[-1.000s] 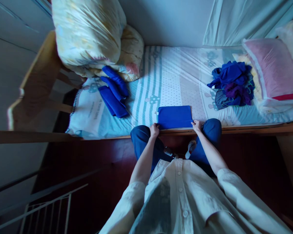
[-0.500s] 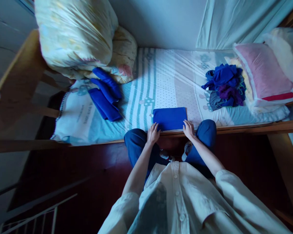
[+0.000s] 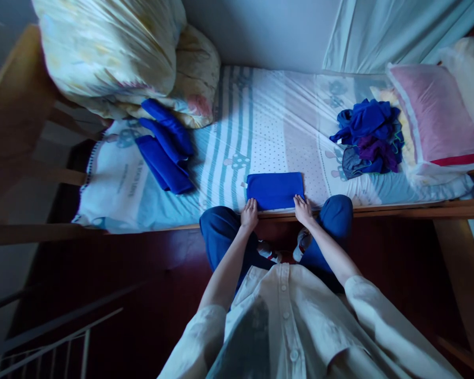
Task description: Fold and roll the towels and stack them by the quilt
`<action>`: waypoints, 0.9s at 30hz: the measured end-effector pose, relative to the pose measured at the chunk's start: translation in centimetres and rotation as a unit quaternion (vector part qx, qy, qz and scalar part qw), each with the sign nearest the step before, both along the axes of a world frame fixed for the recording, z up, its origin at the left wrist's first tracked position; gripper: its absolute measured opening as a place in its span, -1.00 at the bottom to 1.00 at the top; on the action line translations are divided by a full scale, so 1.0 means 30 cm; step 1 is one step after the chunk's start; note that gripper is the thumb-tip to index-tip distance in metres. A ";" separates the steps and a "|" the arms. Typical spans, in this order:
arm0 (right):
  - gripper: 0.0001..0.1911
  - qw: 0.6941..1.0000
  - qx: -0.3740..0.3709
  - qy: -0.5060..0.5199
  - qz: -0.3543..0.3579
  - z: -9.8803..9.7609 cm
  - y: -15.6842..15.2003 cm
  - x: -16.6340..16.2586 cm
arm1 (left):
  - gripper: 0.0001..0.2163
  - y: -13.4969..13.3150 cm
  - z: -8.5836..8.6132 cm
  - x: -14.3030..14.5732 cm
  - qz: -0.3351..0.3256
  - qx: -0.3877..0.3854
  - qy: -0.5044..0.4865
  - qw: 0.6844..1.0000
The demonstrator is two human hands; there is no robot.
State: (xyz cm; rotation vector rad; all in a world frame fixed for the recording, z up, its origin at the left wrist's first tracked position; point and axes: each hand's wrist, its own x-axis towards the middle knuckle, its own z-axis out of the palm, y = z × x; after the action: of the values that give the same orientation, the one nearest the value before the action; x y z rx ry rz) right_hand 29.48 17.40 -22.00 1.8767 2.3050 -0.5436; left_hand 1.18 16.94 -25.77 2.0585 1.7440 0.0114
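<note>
A flat, folded blue cloth (image 3: 275,189) lies at the front edge of the bed, a small white tag sticking out on its left side. My left hand (image 3: 249,214) pinches its near left corner, fingers drawn together. At the near right corner my right hand (image 3: 303,210) is closed on the cloth in the same way, thumb toward the middle. My fingertips are partly hidden from above.
Several folded blue cloths (image 3: 166,150) lie to the left, beside a large bundled quilt (image 3: 114,52). On the right are a heap of crumpled blue and purple cloths (image 3: 369,134) and a pink pillow (image 3: 438,113). A wooden rail (image 3: 411,210) edges the bed.
My fingers have gone from resting spread at the cloth's near corners to closing on them. The cloth has hardly moved; the view has shifted slightly.
</note>
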 end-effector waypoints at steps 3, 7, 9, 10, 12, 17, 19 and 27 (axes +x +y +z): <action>-0.39 1.000 -0.003 -0.023 0.018 0.001 0.032 -0.008 | -0.34 0.018 0.012 0.025 0.004 -0.011 0.032 0.999; -0.43 0.997 -0.007 -0.061 0.038 0.020 0.064 -0.028 | -0.45 0.042 0.047 0.066 0.005 -0.016 0.077 0.997; -0.44 0.995 -0.011 -0.084 0.045 0.035 0.072 -0.043 | -0.46 0.052 0.067 0.078 0.008 -0.018 0.092 0.996; -0.44 0.994 -0.011 -0.093 0.048 0.044 0.073 -0.050 | -0.46 0.056 0.077 0.082 0.009 -0.019 0.099 0.995; -0.45 0.993 -0.012 -0.106 0.051 0.064 0.074 -0.061 | -0.47 0.059 0.096 0.083 0.004 -0.023 0.112 0.993; -0.46 0.992 -0.035 -0.112 0.049 0.116 0.067 -0.059 | -0.51 0.039 0.137 0.068 -0.014 -0.023 0.118 0.993; -0.46 0.992 -0.040 -0.106 0.046 0.132 0.060 -0.051 | -0.53 0.025 0.149 0.063 -0.012 -0.023 0.116 0.993; -0.44 0.995 -0.029 -0.082 0.041 0.147 -0.003 -0.033 | -0.58 -0.021 0.184 0.060 -0.011 -0.040 0.105 0.994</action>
State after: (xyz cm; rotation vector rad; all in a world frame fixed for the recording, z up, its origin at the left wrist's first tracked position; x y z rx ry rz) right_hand 28.49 17.32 -17.61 1.7234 2.2250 -0.4255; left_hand 2.98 16.30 -20.26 2.0824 1.8118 -0.2883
